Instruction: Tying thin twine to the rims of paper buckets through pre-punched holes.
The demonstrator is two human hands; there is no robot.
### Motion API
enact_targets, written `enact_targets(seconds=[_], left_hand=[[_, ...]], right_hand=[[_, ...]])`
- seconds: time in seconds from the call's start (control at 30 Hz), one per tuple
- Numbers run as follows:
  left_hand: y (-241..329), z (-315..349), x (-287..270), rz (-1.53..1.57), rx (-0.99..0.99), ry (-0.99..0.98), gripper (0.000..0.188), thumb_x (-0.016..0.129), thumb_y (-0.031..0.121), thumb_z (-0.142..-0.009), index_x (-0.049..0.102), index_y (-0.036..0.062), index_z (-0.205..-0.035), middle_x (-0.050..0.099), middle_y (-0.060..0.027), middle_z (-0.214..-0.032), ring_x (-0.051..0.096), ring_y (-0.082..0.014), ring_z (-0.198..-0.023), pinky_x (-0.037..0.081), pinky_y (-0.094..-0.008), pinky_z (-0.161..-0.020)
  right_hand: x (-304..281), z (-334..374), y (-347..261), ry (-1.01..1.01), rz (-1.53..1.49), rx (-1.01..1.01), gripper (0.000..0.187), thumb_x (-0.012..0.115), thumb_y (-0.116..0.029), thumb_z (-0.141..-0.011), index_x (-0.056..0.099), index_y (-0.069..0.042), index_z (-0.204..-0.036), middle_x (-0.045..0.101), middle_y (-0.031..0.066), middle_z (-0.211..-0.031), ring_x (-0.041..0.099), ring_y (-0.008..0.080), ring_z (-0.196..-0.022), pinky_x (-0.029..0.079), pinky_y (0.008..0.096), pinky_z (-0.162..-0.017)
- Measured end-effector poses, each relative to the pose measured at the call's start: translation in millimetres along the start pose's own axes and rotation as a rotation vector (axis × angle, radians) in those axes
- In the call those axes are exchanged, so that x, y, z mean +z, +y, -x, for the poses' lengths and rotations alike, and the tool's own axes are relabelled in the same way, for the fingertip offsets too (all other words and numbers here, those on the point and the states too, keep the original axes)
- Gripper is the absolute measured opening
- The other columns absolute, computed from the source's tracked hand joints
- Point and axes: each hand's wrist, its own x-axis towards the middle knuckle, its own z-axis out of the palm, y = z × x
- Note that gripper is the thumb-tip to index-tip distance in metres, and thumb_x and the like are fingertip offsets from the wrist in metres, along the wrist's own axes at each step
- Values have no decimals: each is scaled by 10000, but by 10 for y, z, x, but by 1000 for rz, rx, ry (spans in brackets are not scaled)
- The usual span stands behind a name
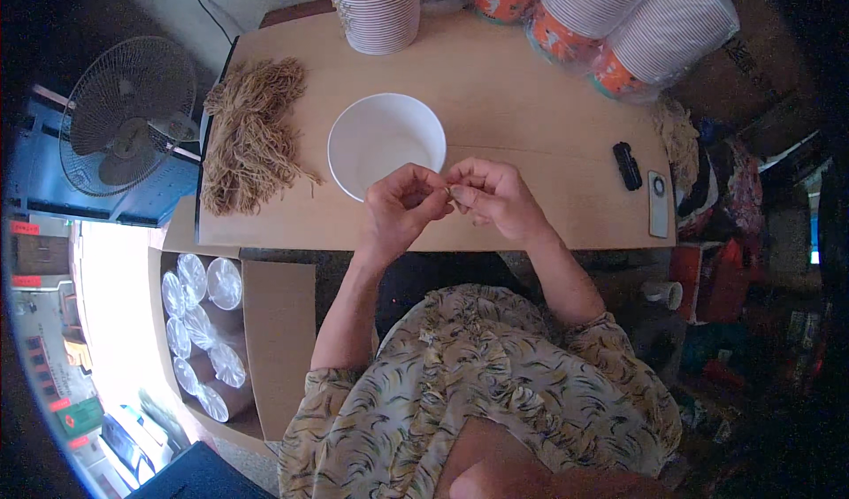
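Observation:
Over the near edge of the table, my left hand (400, 211) and my right hand (502, 200) meet with thumbs and fingertips pinched together. Whatever lies between the fingertips is too small to make out. Just beyond them stands a white round paper tub (389, 114), its opening facing up. My left fingers overlap its near rim in the picture; whether they touch it I cannot tell. A heap of tan twisted strings (252, 136) lies on the left side of the table, some loose ends pointing toward the tub.
Tall stacked tubs (376, 12) stand at the back, with plastic-wrapped orange-and-white tub stacks (597, 12) at far right. A black object (627, 165) and a phone-like slab (658, 203) lie right. Left are a fan (128, 114) and a carton (274, 349) of wrapped stacks.

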Motion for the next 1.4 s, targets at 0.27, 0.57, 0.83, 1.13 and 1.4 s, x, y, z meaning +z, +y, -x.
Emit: enact_targets(seconds=[0.27, 0.57, 0.83, 1.13, 1.4], left_hand=[[20, 10, 0, -15, -43, -15, 71, 656, 8, -940, 617, -36, -978, 705, -85, -895, 710, -140, -833, 605, -256, -736], [81, 3, -13, 83, -77, -19, 103, 615, 34, -972, 593, -45, -1035, 705, -106, -931, 708, -156, -848, 609, -283, -770], [34, 27, -29, 23, -76, -36, 172, 609, 67, -979, 615, -46, -1109, 710, -88, -918, 704, -140, -828, 589, -269, -739], [-11, 48, 38, -115, 95, -9, 183, 617, 31, -949, 675, -42, -1106, 704, -59, -858, 680, -106, -782, 562, -257, -698], [58, 79, 40, -508, 404, 51, 127, 761, 38, -844, 725, 14, -964, 678, -85, -834, 672, -178, -683, 545, -302, -599]], right_hand=[[-79, 2, 72, -40, 14, -25, 144, 655, -202, -953, 636, -70, -1008, 622, -31, -768, 521, 15, -640, 371, 177, -507], [23, 12, 94, 73, -200, -12, 187, 646, -263, -961, 587, -86, -978, 543, -48, -756, 451, 16, -598, 320, 171, -488], [26, 45, 52, 112, -203, -76, 190, 647, -278, -957, 570, -105, -976, 497, -54, -730, 405, 16, -579, 299, 172, -484], [54, 37, 60, 184, -207, -82, 153, 629, -252, -964, 567, -112, -971, 510, -52, -726, 414, 18, -571, 309, 178, -483], [-35, 155, -141, 66, 331, -111, 127, 681, -126, -917, 617, -27, -965, 587, -54, -795, 491, 2, -672, 370, 182, -565]])
